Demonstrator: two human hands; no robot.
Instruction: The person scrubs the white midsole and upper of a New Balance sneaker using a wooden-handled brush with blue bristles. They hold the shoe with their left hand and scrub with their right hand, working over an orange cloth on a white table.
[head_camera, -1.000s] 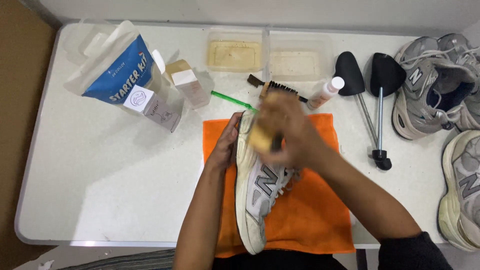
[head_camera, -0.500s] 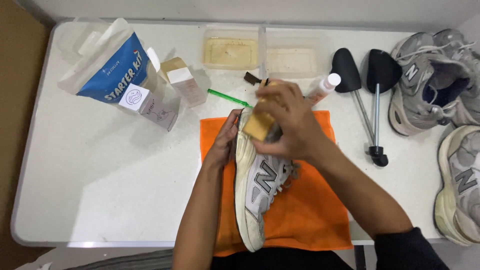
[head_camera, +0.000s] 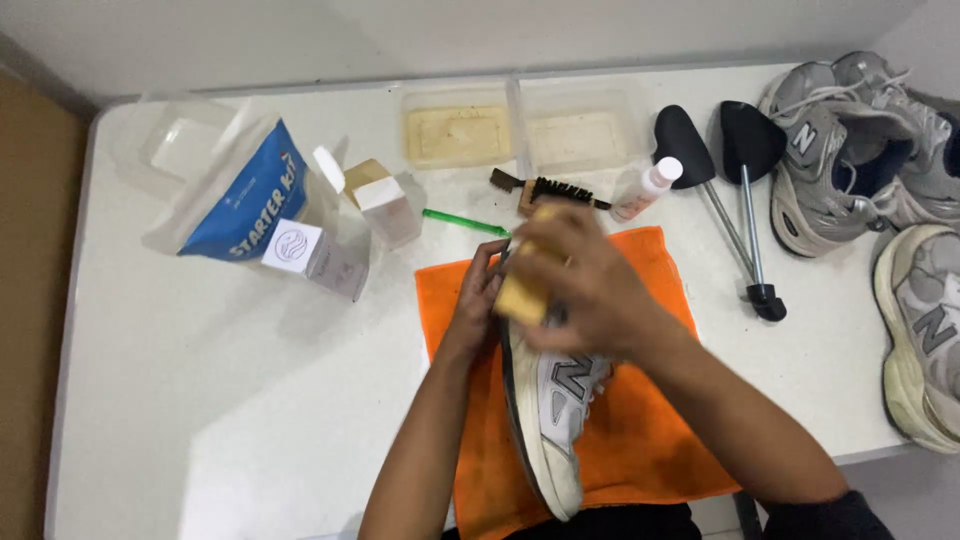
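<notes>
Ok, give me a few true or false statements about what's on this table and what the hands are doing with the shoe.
1. The right hand presses a tan block against the grey sneaker. True.
2. The sneaker lies on a blue cloth. False: the cloth is orange.
3. The left hand steadies the sneaker's toe end. True.
4. The green toothbrush is in the left hand. False: it lies on the table.
5. Two black shoe trees lie right of the cloth. True.

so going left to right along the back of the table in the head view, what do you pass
blue pouch → small wooden-topped box → yellowish tray → clear tray → white bottle → black shoe trees → grey sneakers
</notes>
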